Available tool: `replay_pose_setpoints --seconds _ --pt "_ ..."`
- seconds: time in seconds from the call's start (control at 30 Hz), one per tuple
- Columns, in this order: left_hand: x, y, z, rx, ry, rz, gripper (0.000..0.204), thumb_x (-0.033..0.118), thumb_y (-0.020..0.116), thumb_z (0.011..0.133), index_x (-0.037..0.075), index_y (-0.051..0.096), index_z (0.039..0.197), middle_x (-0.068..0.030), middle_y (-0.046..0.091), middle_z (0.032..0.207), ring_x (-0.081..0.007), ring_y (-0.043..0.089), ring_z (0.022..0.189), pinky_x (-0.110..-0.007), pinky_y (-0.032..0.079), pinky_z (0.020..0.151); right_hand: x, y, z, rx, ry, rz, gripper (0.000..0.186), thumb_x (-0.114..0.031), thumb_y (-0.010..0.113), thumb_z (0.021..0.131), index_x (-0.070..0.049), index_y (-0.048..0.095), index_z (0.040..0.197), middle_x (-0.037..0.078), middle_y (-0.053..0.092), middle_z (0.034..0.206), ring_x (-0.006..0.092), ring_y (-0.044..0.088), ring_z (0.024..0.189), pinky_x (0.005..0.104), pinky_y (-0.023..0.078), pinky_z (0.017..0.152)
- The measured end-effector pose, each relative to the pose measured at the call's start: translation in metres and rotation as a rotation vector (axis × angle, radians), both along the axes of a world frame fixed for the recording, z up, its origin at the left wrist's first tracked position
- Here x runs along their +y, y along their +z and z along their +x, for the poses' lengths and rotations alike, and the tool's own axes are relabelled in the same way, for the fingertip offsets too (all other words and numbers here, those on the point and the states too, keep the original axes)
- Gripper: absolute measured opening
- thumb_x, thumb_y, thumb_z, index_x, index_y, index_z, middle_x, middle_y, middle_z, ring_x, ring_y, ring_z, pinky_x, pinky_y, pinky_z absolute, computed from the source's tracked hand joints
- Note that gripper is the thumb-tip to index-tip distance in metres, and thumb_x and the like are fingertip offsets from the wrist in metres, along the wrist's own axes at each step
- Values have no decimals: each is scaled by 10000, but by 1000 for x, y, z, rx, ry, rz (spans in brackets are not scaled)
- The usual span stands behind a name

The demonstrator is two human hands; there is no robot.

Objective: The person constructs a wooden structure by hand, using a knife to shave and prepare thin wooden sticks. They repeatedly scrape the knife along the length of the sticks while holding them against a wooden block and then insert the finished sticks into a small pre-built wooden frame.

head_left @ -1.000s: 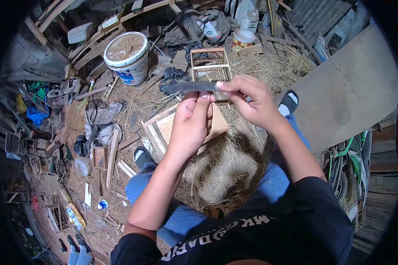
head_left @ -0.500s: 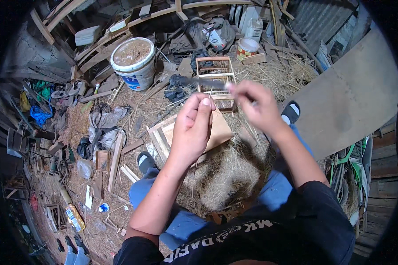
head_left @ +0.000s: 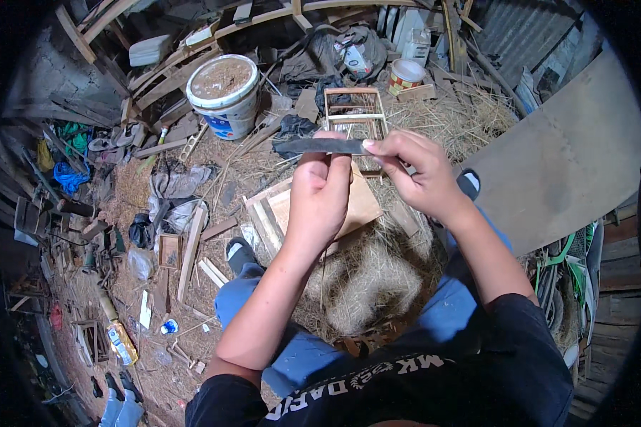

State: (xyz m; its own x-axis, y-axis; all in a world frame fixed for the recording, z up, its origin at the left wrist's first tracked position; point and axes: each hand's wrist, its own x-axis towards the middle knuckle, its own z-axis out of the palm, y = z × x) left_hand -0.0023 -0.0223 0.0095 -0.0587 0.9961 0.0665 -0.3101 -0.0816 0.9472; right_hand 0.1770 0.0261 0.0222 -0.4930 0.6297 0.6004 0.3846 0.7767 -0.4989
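In my right hand (head_left: 419,167) is a knife with a long dark blade (head_left: 319,146), gripped at its right end and lying level, pointing left. The blade crosses in front of the fingertips of my left hand (head_left: 322,188). That hand is closed in a pinch on a thin wooden stick, mostly hidden behind the blade and fingers. Beneath my hands sits a wooden box with a pale board on top (head_left: 363,206). Beyond them stands a small slatted wooden frame (head_left: 354,92), partly covered by my hands.
A large white bucket (head_left: 224,99) stands far left, a smaller tub (head_left: 407,74) far right. Straw (head_left: 470,110) covers the ground there. A big flat board (head_left: 563,156) leans at the right. Wood scraps (head_left: 192,252) litter the left floor; a straw-covered sack (head_left: 367,285) lies between my legs.
My right hand has brought the knife slightly down and left, so its blade now lies across the left fingertips and the stick. The whole view has shifted a little.
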Motion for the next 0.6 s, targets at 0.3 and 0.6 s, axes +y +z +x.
replay_pose_setpoints --seconds 0.3,0.6 --pt "-8 0 -2 38 -55 71 157 245 506 1067 94 549 1071 94 398 608 4 283 441 -198 198 386 23 -9 12 206 -177 -155 152 -37 667 903 -58 686 1052 88 714 924 198 687 834 316 527 750" --pt "-17 3 -20 -100 -122 -55 127 183 460 1071 90 547 1071 62 440 678 -17 358 546 -213 267 469 -6 7 -14 55 -4 -24 183 -6 687 855 -63 712 1028 105 718 936 268 702 853 346 546 758"
